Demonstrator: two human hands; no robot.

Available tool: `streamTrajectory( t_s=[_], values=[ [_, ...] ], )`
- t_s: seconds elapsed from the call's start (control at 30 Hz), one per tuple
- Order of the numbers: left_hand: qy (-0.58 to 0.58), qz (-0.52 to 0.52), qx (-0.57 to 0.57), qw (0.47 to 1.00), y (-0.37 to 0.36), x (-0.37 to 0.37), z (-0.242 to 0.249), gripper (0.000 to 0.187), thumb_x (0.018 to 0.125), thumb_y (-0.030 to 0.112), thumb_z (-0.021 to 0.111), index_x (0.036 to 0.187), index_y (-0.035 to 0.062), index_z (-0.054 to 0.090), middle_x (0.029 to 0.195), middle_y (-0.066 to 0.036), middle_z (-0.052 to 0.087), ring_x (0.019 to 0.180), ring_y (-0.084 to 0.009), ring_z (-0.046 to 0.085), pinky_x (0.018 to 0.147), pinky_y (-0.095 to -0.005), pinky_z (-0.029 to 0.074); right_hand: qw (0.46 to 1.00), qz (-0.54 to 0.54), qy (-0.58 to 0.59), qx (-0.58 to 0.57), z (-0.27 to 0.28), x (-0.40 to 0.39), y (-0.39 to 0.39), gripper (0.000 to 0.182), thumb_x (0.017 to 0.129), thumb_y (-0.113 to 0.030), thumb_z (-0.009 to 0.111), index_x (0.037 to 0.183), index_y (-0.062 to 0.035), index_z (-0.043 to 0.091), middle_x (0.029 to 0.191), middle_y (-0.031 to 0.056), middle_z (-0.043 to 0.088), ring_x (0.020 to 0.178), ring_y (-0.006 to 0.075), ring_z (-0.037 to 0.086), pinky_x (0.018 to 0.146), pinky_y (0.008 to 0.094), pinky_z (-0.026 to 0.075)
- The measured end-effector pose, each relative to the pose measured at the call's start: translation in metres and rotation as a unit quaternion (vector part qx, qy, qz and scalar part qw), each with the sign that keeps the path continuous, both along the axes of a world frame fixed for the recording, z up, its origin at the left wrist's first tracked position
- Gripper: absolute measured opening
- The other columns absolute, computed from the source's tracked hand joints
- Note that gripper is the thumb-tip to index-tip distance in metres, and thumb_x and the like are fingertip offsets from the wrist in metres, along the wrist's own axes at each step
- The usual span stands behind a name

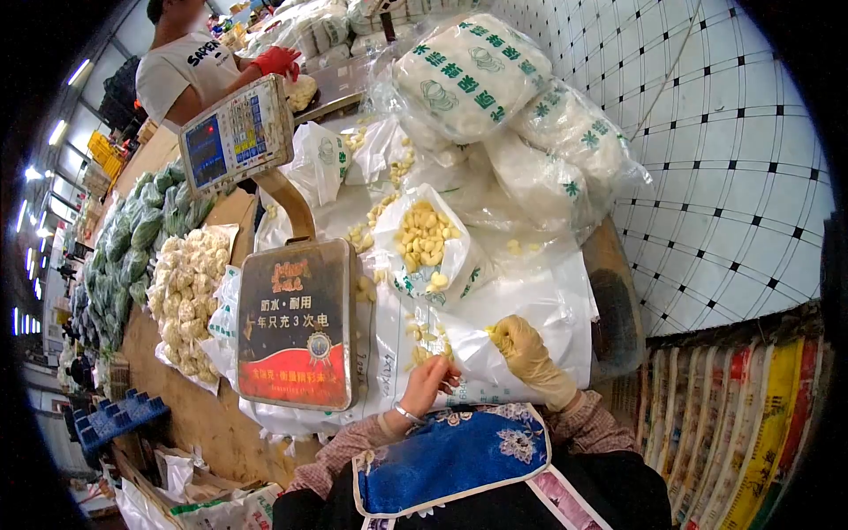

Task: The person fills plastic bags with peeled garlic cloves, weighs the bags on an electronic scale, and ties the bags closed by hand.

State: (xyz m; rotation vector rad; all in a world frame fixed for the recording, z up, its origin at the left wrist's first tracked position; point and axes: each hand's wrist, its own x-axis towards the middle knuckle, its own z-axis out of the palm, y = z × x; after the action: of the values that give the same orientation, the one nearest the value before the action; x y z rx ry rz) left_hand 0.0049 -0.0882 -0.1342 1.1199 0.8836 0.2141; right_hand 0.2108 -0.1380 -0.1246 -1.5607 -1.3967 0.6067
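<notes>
My left hand, bare with a bracelet at the wrist, hovers low over the white plastic sheet, fingers loosely curled and slightly apart. Just beyond its fingertips lie loose peeled garlic cloves. In a cream glove, my right hand is closed in a pinch; a small yellow piece, apparently a peeled garlic clove, shows at its fingertips. Ahead of both hands an open white plastic bag holds a heap of peeled cloves.
A digital scale with a raised display stands left. Beyond it are whole garlic bulbs and wrapped green vegetables. Large filled bags are piled ahead. A co-worker in red gloves stands far left. A tiled wall bounds the right.
</notes>
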Motion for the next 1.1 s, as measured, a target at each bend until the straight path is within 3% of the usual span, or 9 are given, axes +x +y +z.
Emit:
streamTrajectory(
  t_s=[0.07,0.17,0.33,0.47,0.53,0.73,0.83,0.93,1.1],
  values=[
    [-0.074,0.085,-0.009,0.994,-0.003,0.001,-0.008,0.032,0.09,0.032,0.036,0.094,0.0021,0.048,0.085,-0.008,0.055,0.075,-0.0152,0.054,0.069,-0.0273,0.044,0.999,0.03,0.016,0.019,0.021,-0.007,-0.006,0.017,0.081,-0.021,0.055,0.079,-0.0047,0.051,0.073,0.0119,0.051,0.067,0.0297,0.05,0.06,0.0361,0.041],
    [-0.041,0.004,0.067,0.997,0.003,0.002,0.004,0.038,0.09,0.036,0.036,0.102,0.002,0.048,0.09,-0.008,0.056,0.085,-0.0161,0.053,0.078,-0.029,0.041,0.985,0.161,-0.023,0.065,0.035,-0.025,-0.011,0.015,0.082,-0.019,0.053,0.087,-0.0052,0.053,0.081,0.0106,0.052,0.074,0.0277,0.05,0.065,0.0351,0.041],
    [-0.037,-0.074,0.069,0.994,0.019,-0.017,0.028,0.039,0.09,0.033,0.04,0.108,0.001,0.054,0.098,-0.005,0.058,0.088,-0.0116,0.051,0.079,-0.0261,0.039,0.98,0.134,-0.084,0.121,0.042,-0.025,-0.009,0.019,0.081,-0.016,0.054,0.096,-0.0045,0.054,0.094,0.0095,0.055,0.088,0.0241,0.051,0.078,0.0326,0.04],
    [-0.046,0.113,0.241,0.963,0.048,-0.049,0.085,0.048,0.092,0.04,0.028,0.121,0.004,0.041,0.114,-0.009,0.049,0.099,-0.0163,0.049,0.086,-0.0306,0.04,0.987,0.015,0.155,0.044,0.06,-0.005,-0.008,0.02,0.083,-0.013,0.053,0.1,-0.0028,0.054,0.102,0.0084,0.057,0.095,0.0178,0.053,0.083,0.0293,0.042],
    [-0.17,0.269,0.023,0.948,0.05,-0.059,0.109,0.049,0.091,0.041,0.027,0.13,0.0109,0.028,0.117,-0.011,0.047,0.102,-0.0224,0.05,0.086,-0.0353,0.042,0.931,0.113,0.347,-0.01,0.06,0.003,-0.009,0.024,0.085,-0.017,0.052,0.1,0.0017,0.052,0.096,0.0104,0.059,0.09,0.016,0.055,0.079,0.0273,0.044],
    [-0.265,0.371,0.02,0.89,0.032,-0.05,0.113,0.055,0.089,0.046,0.029,0.132,0.0139,0.019,0.121,-0.012,0.043,0.102,-0.0266,0.05,0.083,-0.0404,0.045,0.903,0.352,0.215,-0.123,0.026,-0.036,0.011,0.043,0.087,-0.038,0.044,0.114,-0.0046,0.051,0.113,0.0116,0.051,0.104,0.0154,0.046,0.088,0.0265,0.036],
    [-0.279,0.232,-0.054,0.93,0.035,-0.062,0.11,0.056,0.088,0.047,0.03,0.133,0.0168,0.016,0.125,-0.012,0.038,0.109,-0.0303,0.044,0.086,-0.0427,0.042,0.86,0.395,0.316,-0.067,-0.022,-0.061,0.034,0.051,0.087,-0.044,0.041,0.121,-0.0069,0.044,0.117,0.0114,0.048,0.104,0.0148,0.045,0.089,0.027,0.034],
    [-0.243,0.297,0.003,0.923,0.03,-0.06,0.113,0.056,0.089,0.046,0.031,0.134,0.0167,0.015,0.123,-0.013,0.04,0.106,-0.0292,0.046,0.082,-0.042,0.045,0.638,0.381,0.615,-0.263,-0.033,-0.067,0.062,0.045,0.085,-0.035,0.047,0.121,-0.0078,0.042,0.106,0.0119,0.051,0.096,0.0196,0.049,0.083,0.0308,0.039],
    [-0.066,0.228,0.041,0.971,0.024,-0.083,0.095,0.051,0.09,0.042,0.03,0.132,0.014,0.02,0.117,-0.011,0.046,0.102,-0.0251,0.05,0.085,-0.0391,0.044,0.736,0.26,0.576,-0.244,0.001,-0.076,0.062,0.026,0.083,-0.02,0.052,0.103,-0.0042,0.05,0.094,0.01,0.056,0.083,0.0175,0.054,0.073,0.0279,0.044]
  ],
)
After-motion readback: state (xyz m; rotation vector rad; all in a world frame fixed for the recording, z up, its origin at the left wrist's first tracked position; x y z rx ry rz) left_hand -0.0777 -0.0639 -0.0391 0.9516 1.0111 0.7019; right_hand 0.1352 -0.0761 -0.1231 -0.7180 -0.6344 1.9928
